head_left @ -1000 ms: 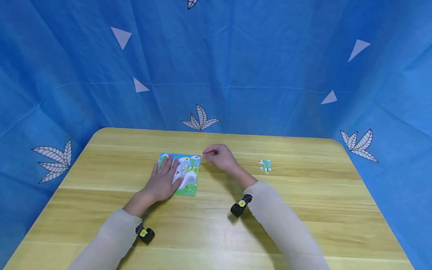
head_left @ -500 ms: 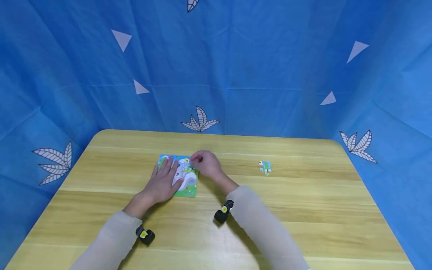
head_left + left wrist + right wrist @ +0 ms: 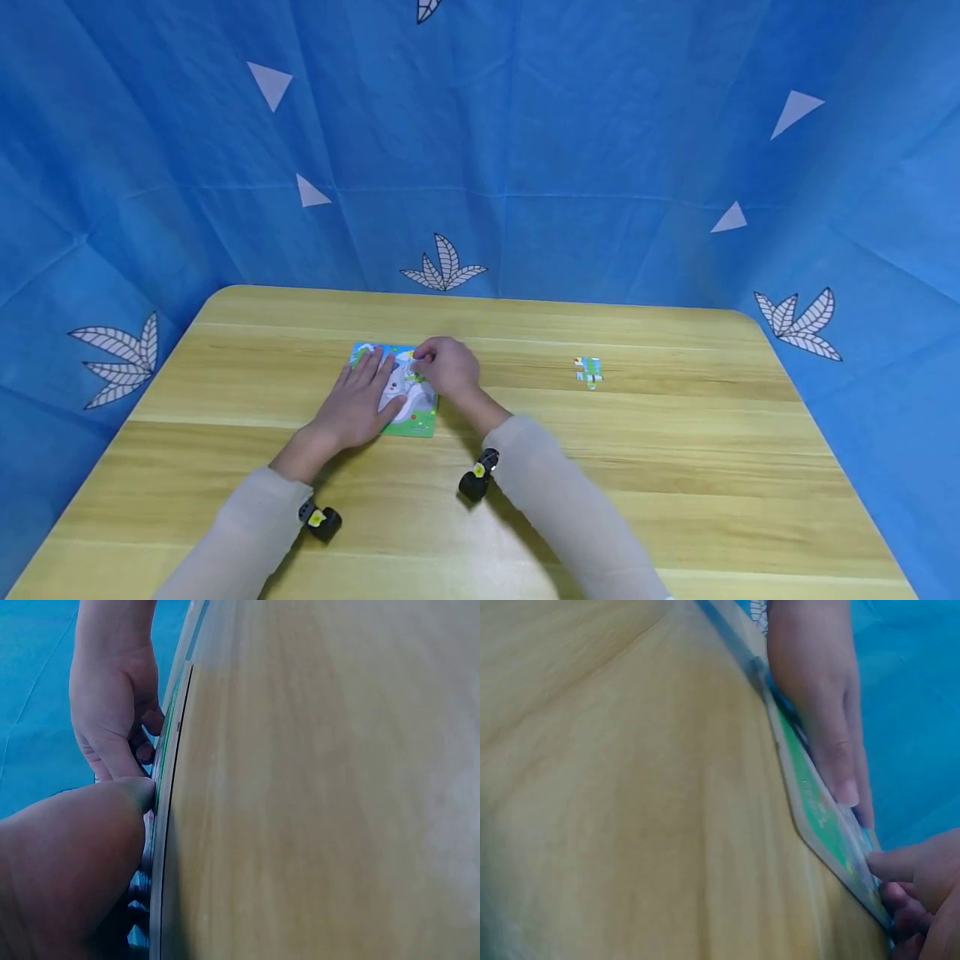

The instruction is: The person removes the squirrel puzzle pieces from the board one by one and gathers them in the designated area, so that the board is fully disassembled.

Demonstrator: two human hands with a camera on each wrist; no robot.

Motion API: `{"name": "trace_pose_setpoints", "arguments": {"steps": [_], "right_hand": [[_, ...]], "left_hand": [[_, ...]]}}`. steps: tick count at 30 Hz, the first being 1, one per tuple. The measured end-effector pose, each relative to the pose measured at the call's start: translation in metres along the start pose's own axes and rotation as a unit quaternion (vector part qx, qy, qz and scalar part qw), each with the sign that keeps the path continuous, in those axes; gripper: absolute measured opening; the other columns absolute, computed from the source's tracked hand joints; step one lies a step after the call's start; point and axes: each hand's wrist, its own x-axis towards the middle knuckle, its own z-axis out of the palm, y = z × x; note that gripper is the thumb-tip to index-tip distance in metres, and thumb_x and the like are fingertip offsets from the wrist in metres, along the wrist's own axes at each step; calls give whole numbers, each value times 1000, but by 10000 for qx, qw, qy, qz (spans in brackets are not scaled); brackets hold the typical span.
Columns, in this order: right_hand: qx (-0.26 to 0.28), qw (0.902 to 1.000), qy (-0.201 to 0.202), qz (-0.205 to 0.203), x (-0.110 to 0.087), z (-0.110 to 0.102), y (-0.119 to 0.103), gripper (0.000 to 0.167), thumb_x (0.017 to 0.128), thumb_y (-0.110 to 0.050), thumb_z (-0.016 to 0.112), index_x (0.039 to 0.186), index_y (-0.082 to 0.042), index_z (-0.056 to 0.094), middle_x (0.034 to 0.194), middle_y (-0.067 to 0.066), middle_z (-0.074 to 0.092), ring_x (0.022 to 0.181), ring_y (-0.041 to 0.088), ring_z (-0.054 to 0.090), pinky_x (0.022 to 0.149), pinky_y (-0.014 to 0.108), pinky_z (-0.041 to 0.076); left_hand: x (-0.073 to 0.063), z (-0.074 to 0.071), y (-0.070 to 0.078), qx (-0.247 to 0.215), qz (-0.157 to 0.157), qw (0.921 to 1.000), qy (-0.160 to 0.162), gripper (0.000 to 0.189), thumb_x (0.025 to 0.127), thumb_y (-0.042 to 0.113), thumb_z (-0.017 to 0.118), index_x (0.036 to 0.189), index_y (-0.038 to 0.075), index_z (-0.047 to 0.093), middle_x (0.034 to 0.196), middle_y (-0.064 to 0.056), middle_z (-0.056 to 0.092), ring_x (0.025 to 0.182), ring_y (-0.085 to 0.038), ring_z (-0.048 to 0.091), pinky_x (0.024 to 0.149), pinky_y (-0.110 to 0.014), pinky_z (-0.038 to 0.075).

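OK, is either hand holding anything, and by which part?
The left hand lies flat on the puzzle, gripping nothing; whether the right hand pinches anything is unclear.

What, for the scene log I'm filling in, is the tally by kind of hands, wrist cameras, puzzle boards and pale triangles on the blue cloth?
Hands: 2 (left hand, right hand)
Wrist cameras: 2 (left camera, right camera)
Puzzle boards: 1 (animal-picture board)
Pale triangles: 4
Total: 9

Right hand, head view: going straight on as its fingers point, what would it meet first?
Probably the left hand, resting on the puzzle; depth is unclear, though, and the right hand may brush the puzzle first.
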Motion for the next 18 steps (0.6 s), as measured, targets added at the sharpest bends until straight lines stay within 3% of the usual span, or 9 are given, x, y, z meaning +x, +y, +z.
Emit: {"name": "trace_pose_setpoints", "arguments": {"steps": [9,18], "right_hand": [[-166,9997,178,101,1,7,-2,7,89,-30,81,92,-25,78,73,-12,61,67,6,53,58,23,37],[-104,9989,-36,448,2,0,-10,5,88,-27,81,90,-23,79,73,-12,64,70,8,57,63,26,39]], "left_hand": [[-1,0,-3,-40,-31,10000,-73,74,107,42,47,159,-5,22,167,-25,12,155,-41,7,123,-60,7],[-1,-1,-10,-258,-114,9996,79,91,103,43,57,153,-20,13,163,-36,7,153,-47,5,124,-55,12]]}}
